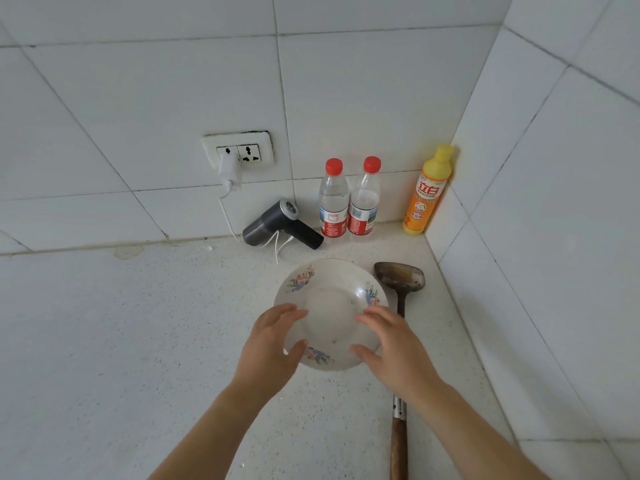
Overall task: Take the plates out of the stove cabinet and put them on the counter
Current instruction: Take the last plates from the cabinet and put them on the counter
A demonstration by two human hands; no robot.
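A white plate with flower prints on its rim lies flat on the speckled counter near the corner of the tiled walls. My left hand hovers over the plate's left side with fingers spread, hiding that part of the rim. Over the plate's right side, my right hand has its fingers apart too. Neither hand appears to grip the plate. The stove cabinet is out of view.
A worn metal spatula with a wooden handle lies just right of the plate. At the back stand two water bottles, a yellow detergent bottle in the corner, and a dark hand-held blower with a white cable to the wall socket.
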